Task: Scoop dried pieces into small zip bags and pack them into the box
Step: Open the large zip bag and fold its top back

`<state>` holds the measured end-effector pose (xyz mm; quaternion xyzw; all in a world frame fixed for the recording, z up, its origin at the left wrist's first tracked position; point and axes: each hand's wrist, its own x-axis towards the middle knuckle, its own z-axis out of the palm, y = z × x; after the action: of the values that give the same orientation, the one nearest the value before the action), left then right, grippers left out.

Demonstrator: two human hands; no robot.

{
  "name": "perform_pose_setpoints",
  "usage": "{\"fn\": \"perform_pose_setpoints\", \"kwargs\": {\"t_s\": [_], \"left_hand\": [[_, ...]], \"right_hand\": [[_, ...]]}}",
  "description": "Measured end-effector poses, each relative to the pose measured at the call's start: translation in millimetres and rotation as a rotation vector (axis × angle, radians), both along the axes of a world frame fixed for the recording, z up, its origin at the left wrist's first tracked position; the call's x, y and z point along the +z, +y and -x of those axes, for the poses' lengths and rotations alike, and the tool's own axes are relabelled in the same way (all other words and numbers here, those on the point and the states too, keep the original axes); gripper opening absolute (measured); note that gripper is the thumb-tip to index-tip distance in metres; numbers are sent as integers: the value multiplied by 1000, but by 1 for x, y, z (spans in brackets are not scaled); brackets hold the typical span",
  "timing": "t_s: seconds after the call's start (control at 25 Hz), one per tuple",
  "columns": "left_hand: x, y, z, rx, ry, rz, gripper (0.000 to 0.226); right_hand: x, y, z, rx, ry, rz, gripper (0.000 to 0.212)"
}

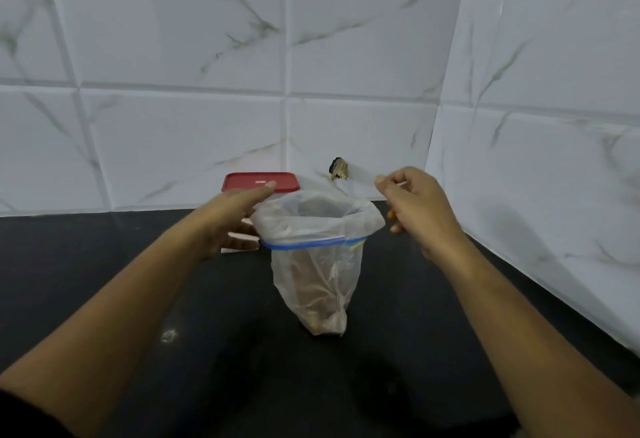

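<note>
Left grip, right grip, zip bag between.

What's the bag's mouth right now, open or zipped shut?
Open. The bag stands upright on the counter, mouth gaping, zip strip folded down around the outside.

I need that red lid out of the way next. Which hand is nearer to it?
Left. The left hand reaches to the red lid, just left of the zip bag; the right hand is on the bag's other side.
</note>
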<state>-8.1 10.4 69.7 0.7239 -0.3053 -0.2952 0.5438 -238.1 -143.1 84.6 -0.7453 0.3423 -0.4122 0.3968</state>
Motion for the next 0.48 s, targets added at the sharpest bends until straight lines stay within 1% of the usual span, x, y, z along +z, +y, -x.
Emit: {"fn": "perform_pose_setpoints", "kwargs": {"t_s": [0.04, 0.08, 0.16, 0.2, 0.24, 0.28, 0.32, 0.36, 0.4, 0.48], "left_hand": [[9, -2, -1, -9, -120, -28, 47], [19, -5, -1, -21, -244, -50, 47], [35, -21, 2, -45, -484, -77, 51], [41, -31, 5, -60, -601, -98, 56], [46, -40, 9, -88, -733, -152, 60], [48, -50, 12, -136, -864, -241, 60], [47, -59, 14, -195, -965, -344, 55], [44, -66, 16, -250, -1022, -439, 48], [39, -71, 16, -288, -1034, -506, 43], [28, -73, 14, -298, -987, -520, 30]], "right_hand": [[7, 10, 5, 68, 43, 69, 23], [13, 23, 9, 134, 154, 115, 25], [13, 42, 6, 181, 498, 207, 37], [8, 48, 1, 173, 611, 260, 44], [2, 52, -4, 160, 637, 298, 50], [-4, 54, -9, 146, 597, 327, 55], [-10, 53, -13, 133, 527, 339, 58], [-14, 51, -16, 122, 462, 330, 58], [-16, 49, -19, 121, 407, 295, 53], [-21, 44, -21, 147, 313, 158, 30]]}}
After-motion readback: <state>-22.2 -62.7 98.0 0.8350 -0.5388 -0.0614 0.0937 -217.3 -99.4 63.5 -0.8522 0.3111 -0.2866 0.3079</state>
